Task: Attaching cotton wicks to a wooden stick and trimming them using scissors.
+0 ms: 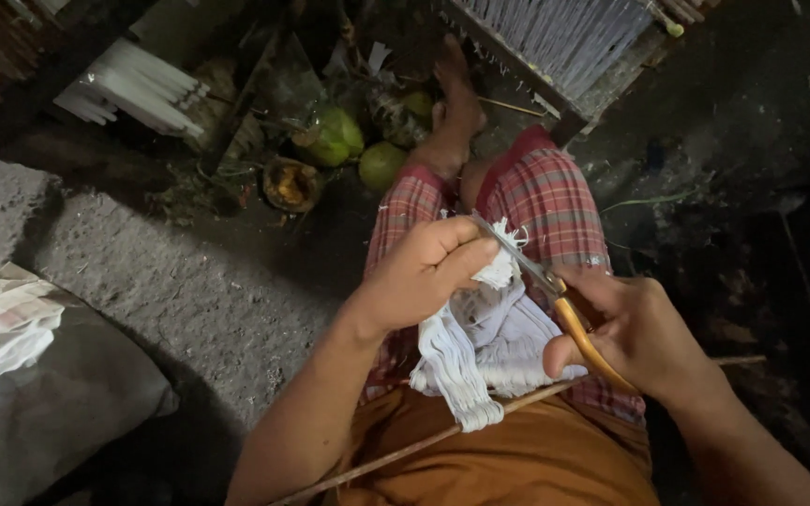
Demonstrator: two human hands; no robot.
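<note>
Left hand (421, 275) pinching frayed white cloth strips (480, 337) at thumb and forefinger (bundle draped over lap); right hand (635, 333) clenched round orange-handled scissors (555, 300), blades touching the pinched tuft.

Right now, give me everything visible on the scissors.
The scissors have thin grey metal blades and orange-yellow loop handles. The right hand grips the handles, fingers through the loops. The blades point up-left, and appear slightly parted at the frayed end of a bunch of white threads pinched by the left hand. They are held above the lap, over the plaid cloth.
</note>
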